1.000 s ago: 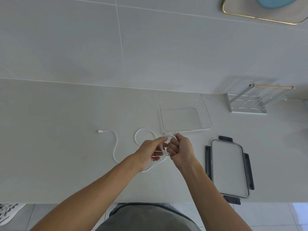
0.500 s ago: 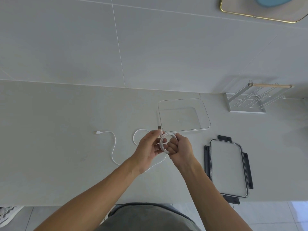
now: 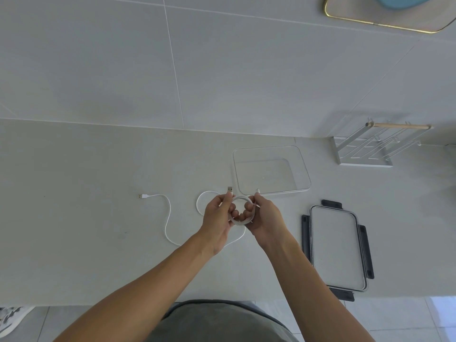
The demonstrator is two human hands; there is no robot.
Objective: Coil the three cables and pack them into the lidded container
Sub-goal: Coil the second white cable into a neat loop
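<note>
A white cable wound into a small coil (image 3: 240,199) hangs between both hands, just above the counter. My left hand (image 3: 219,215) pinches its left side, and the USB plug (image 3: 230,189) sticks up above my fingers. My right hand (image 3: 264,217) grips the right side, where the other plug points up. Under the hands a second white cable (image 3: 168,218) lies loose on the counter, its plug far left. The clear container (image 3: 302,166) stands empty just beyond the hands. Its lid (image 3: 338,245) with dark clips lies flat to the right.
A white metal rack with a wooden bar (image 3: 377,146) stands at the back right against the tiled wall. A gold-rimmed tray (image 3: 385,23) shows at the top right. The counter's front edge (image 3: 98,303) runs close to my body.
The coil has been wound tighter and both plug ends now point up above my fingers. My hands have spread slightly apart on either side of it.
</note>
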